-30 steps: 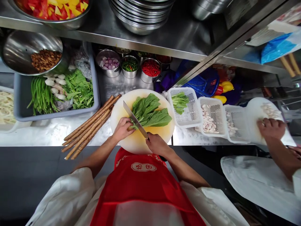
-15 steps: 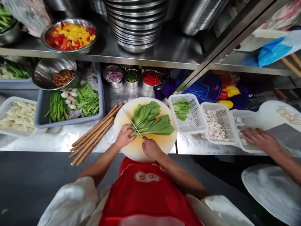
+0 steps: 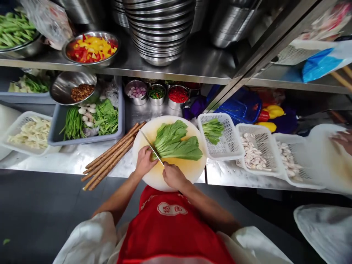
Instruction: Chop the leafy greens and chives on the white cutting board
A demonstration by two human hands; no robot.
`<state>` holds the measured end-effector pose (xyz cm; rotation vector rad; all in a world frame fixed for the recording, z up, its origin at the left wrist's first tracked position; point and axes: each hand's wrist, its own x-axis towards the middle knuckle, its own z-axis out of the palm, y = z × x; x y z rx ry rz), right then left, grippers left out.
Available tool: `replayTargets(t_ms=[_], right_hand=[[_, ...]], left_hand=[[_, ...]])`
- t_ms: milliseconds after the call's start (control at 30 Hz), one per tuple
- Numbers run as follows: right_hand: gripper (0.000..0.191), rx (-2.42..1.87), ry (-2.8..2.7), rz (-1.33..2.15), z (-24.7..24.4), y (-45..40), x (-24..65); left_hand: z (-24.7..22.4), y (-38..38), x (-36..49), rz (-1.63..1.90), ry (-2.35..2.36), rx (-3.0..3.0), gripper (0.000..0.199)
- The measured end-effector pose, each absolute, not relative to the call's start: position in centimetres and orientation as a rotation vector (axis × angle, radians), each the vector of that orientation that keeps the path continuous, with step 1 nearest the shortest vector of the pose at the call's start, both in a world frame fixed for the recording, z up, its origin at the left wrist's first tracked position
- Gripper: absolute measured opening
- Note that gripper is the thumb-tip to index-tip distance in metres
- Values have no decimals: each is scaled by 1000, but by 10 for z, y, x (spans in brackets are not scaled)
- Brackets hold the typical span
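Observation:
A round white cutting board [image 3: 187, 168] lies in front of me with a bunch of leafy greens [image 3: 176, 141] on it, leaves spread to the right. Curled around the stem end at the left is my left hand [image 3: 145, 161]. My right hand [image 3: 173, 176] grips the handle of a knife [image 3: 150, 145]. Its narrow blade slants up and left across the stems, close beside my left fingers. Whether the edge has gone into the stems is hard to make out.
Long brown roots [image 3: 114, 157] lie left of the board, beside a grey tub [image 3: 121, 121] of vegetables. To the right stand white baskets, one with cut green stems [image 3: 213, 130], others with sliced mushrooms [image 3: 253, 152]. A co-worker's hand [image 3: 345, 141] is at far right. A steel shelf [image 3: 203, 75] overhangs the counter.
The knife and my right hand have shifted slightly left along the stems. The co-worker's hand has gone from the mushroom basket to the board at far right. The whole view has shifted a little.

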<state>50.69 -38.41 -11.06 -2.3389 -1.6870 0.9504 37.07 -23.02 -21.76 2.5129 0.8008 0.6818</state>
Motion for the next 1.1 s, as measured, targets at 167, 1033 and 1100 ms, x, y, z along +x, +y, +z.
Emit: replayTargets(t_ms=[167, 1033, 1100], right_hand=[[36, -2268, -1720, 1069, -119, -408, 505], [26, -2023, -1198, 1164, -109, -426, 531], [26, -1987, -1095, 1162, -106, -435, 539]], left_hand=[[-211, -246, 368, 724, 911, 2407, 44], [-213, -233, 341, 688, 865, 2390, 81], [-213, -232, 344, 732, 923, 2343, 90]])
